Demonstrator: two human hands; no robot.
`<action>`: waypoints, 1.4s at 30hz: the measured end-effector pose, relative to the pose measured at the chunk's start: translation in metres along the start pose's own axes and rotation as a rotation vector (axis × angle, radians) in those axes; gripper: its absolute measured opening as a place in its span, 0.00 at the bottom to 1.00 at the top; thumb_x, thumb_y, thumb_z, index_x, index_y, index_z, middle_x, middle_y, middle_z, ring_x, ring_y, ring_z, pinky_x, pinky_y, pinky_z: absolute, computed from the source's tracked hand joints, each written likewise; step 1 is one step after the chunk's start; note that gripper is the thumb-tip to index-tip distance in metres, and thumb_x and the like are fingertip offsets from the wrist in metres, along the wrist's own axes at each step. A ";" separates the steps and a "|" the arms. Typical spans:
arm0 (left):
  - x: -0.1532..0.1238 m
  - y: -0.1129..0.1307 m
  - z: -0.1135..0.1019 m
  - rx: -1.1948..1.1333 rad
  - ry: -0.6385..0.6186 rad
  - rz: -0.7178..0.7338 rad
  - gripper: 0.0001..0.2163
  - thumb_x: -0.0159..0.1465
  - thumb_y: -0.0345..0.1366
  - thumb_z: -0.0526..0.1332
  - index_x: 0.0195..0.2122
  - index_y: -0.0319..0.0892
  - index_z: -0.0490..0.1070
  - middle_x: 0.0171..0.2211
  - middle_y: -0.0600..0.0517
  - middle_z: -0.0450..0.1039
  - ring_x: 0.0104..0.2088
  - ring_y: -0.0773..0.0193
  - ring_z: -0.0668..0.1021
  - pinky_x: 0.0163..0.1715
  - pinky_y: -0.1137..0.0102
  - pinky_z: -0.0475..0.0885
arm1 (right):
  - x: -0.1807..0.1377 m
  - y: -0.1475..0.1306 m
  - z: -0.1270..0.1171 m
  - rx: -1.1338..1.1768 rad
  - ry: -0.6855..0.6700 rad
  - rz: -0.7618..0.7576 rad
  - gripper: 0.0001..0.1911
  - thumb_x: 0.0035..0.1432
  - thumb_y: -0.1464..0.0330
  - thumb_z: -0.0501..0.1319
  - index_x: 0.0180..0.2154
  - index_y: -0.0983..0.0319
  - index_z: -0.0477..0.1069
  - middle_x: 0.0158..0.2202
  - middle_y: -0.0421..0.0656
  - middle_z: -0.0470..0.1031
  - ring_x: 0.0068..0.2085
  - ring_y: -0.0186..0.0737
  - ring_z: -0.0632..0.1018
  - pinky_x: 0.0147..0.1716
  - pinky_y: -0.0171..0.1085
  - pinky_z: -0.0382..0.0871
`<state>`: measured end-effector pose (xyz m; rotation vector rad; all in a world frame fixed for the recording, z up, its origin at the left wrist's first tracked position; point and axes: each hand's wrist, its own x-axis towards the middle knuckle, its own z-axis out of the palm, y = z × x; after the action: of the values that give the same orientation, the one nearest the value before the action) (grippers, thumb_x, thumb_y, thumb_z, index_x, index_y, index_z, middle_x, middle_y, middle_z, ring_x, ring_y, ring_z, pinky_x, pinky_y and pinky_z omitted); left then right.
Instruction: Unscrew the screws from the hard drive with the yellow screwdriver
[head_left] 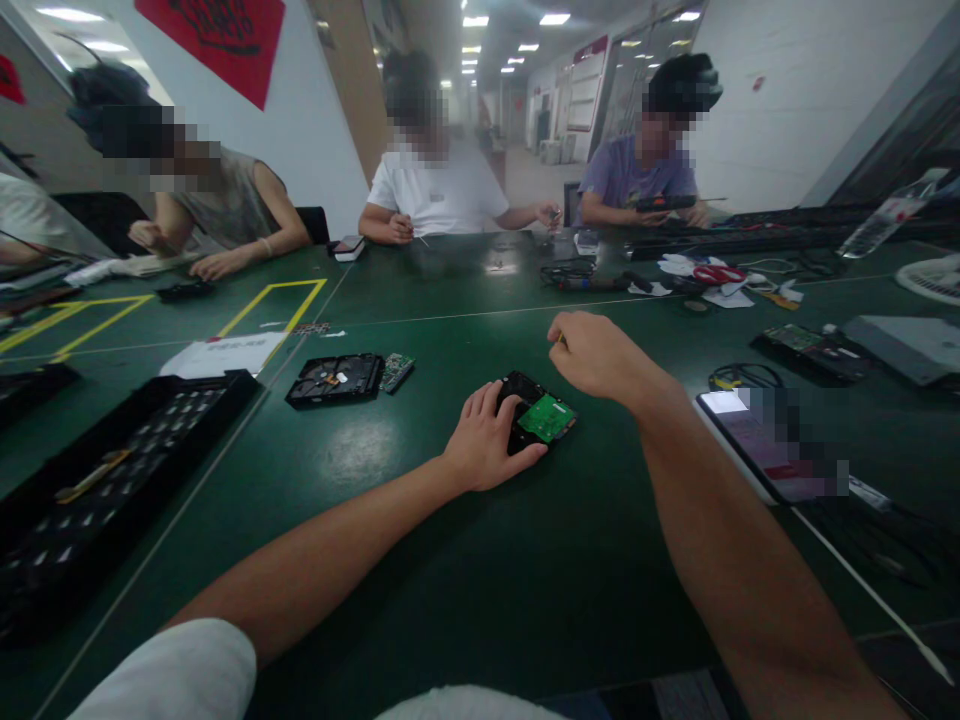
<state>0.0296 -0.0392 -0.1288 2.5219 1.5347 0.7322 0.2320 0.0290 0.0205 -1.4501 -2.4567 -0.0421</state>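
A black hard drive with a green circuit board (550, 416) lies flat on the dark green table (420, 580) in front of me. My left hand (486, 440) grips its left side, fingers over the top and thumb along the near edge. Just up and right of the drive, my right hand (596, 355) hovers with its fingers curled closed. A small yellowish bit shows at those fingers, too little to name. To the left lie another hard drive (334, 380), and a loose circuit board (397, 372) beside it.
A long black tray (112, 480) runs along the left. At right are a tablet-like screen (772, 450), cables (742, 376), another drive (810, 352) and a grey box (907, 348). Several people sit across the table, near tools (577, 275) and a tilted bottle (892, 215).
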 end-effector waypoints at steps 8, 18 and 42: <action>0.000 -0.001 -0.001 0.023 -0.009 0.006 0.38 0.66 0.68 0.57 0.67 0.45 0.62 0.72 0.35 0.56 0.73 0.34 0.59 0.70 0.39 0.59 | -0.002 -0.004 -0.002 -0.080 -0.017 0.073 0.11 0.70 0.66 0.60 0.44 0.64 0.80 0.44 0.59 0.84 0.46 0.59 0.83 0.44 0.49 0.73; -0.001 -0.003 0.002 0.009 0.002 0.008 0.38 0.66 0.68 0.58 0.67 0.45 0.62 0.72 0.35 0.55 0.73 0.34 0.59 0.70 0.40 0.58 | -0.005 -0.017 0.002 -0.183 0.018 0.137 0.18 0.71 0.58 0.59 0.47 0.64 0.78 0.43 0.61 0.83 0.42 0.61 0.84 0.38 0.50 0.75; 0.000 -0.005 0.003 -0.001 0.011 0.015 0.38 0.66 0.68 0.58 0.66 0.44 0.63 0.71 0.34 0.56 0.73 0.33 0.59 0.70 0.38 0.58 | 0.001 -0.014 0.009 -0.098 0.019 0.245 0.13 0.66 0.65 0.68 0.49 0.65 0.75 0.46 0.59 0.83 0.48 0.64 0.84 0.44 0.51 0.76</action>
<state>0.0269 -0.0366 -0.1332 2.5360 1.5196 0.7492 0.2173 0.0246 0.0142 -1.7732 -2.2726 -0.1265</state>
